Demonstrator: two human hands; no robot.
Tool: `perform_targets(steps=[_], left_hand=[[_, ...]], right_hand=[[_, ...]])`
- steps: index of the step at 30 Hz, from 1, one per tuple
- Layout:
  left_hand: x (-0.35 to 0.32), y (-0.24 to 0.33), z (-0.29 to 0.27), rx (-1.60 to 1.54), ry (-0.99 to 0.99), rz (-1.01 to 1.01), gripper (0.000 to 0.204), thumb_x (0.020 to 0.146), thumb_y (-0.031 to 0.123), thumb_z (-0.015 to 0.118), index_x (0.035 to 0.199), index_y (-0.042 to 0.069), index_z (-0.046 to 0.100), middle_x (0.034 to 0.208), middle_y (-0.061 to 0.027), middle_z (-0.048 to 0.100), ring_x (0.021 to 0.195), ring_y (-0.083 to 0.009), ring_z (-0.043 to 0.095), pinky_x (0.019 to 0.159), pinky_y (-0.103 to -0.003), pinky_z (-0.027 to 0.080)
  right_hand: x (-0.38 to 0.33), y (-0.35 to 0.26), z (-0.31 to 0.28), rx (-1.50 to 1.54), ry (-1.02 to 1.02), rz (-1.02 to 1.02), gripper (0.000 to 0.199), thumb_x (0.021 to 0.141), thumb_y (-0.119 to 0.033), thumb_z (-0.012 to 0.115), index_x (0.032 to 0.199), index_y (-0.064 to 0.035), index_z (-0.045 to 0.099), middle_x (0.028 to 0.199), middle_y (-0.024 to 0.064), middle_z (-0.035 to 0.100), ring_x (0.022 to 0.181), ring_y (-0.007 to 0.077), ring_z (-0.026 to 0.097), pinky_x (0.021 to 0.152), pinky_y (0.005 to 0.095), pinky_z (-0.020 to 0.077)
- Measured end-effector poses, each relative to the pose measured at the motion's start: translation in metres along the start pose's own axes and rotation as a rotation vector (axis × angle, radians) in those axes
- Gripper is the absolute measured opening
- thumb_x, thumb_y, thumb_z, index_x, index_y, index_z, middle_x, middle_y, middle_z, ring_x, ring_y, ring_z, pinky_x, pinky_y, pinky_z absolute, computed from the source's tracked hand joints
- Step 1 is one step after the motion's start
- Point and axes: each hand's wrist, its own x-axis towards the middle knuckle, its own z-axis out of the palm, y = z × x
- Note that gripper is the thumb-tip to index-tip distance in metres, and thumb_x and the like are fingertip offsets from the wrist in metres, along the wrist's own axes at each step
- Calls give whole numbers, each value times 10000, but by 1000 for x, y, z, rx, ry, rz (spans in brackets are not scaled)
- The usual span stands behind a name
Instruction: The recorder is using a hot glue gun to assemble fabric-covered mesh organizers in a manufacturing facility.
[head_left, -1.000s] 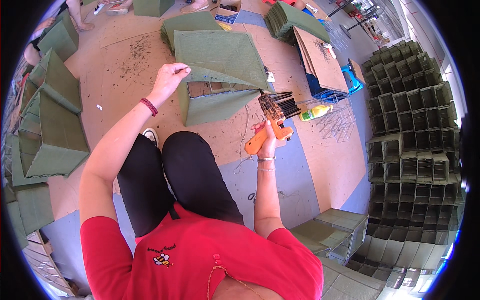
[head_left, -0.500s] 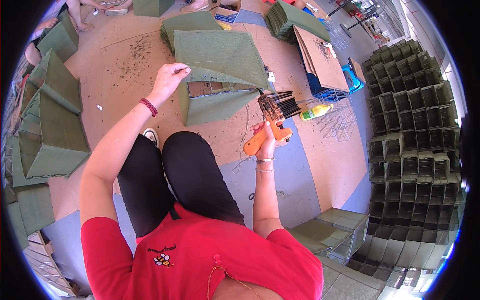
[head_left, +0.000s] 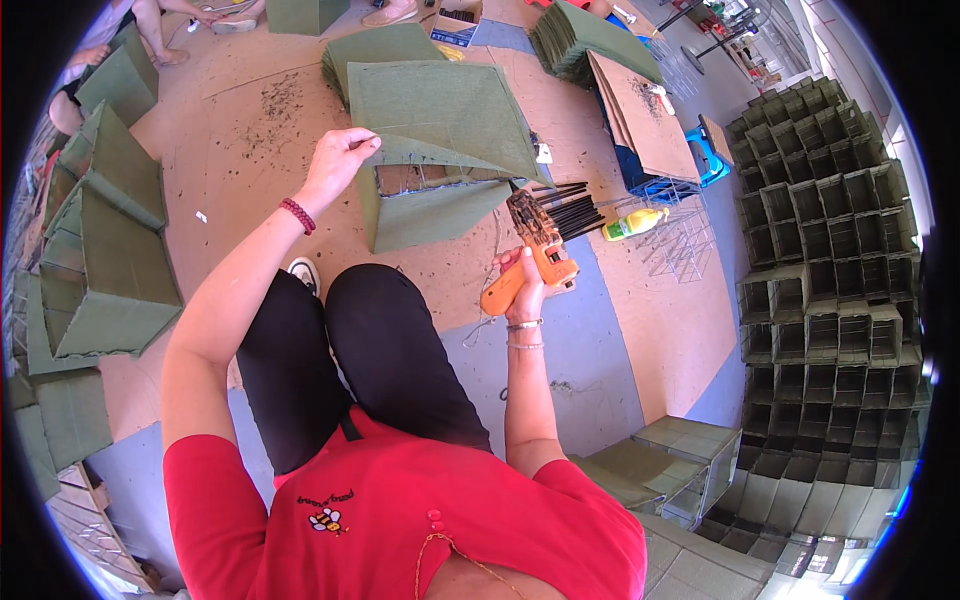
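Note:
A green fabric-covered box (head_left: 440,215) lies on the floor before me, its top flap of cloth (head_left: 440,100) partly lifted so a gap shows along the near edge. My left hand (head_left: 342,160) pinches the near left corner of that cloth and holds it up. In my right hand (head_left: 528,280) is an orange glue gun (head_left: 540,250), its blackened front covered in dark residue. The nozzle points at the right end of the gap, by the edge of the cloth. Black glue sticks (head_left: 575,215) lie on the floor just right of the gun.
A yellow-green bottle (head_left: 634,224) lies near wire frames (head_left: 685,245). Stacked green boxes (head_left: 830,220) rise at the right; more boxes (head_left: 110,270) stand at the left. Cardboard (head_left: 640,110) rests beside a blue stool (head_left: 708,158). Other people's legs (head_left: 150,30) show at the far left.
The glue gun in my right hand has shifted slightly left along the edge of the box. My left hand keeps its pinch on the cloth, almost unmoved.

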Motion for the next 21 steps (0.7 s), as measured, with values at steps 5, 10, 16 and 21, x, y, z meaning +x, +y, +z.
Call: perform_targets(steps=[5,10,16,21], left_hand=[[0,0,3,-19,-4,13,201,835,180,593,876,-11,641,627,-39,584,566,-94,469,562,-269,396],[1,-3,2,-23,-4,7,202,835,176,595,866,-19,635,629,-31,582,567,-86,465,561,-265,395],[0,1,2,-21,-5,-3,204,833,175,595,877,-20,639,632,-36,587,566,-93,469,565,-270,400],[0,0,1,8,-15,-2,172,851,158,586,869,-1,648,654,18,567,588,-61,451,563,-231,390]], right_hand=[[1,0,-1,-16,2,39,167,887,-160,525,835,-1,517,710,82,533,698,195,550,695,326,482],[-8,-1,12,-28,-26,33,169,886,-159,525,822,-3,516,709,83,532,687,197,546,700,323,480],[-10,-1,14,-41,-43,44,185,889,-173,521,816,-3,518,705,83,530,686,197,546,696,318,472],[-14,-3,21,-84,-60,49,187,889,-173,520,815,-1,519,703,83,530,678,195,546,687,316,469]])
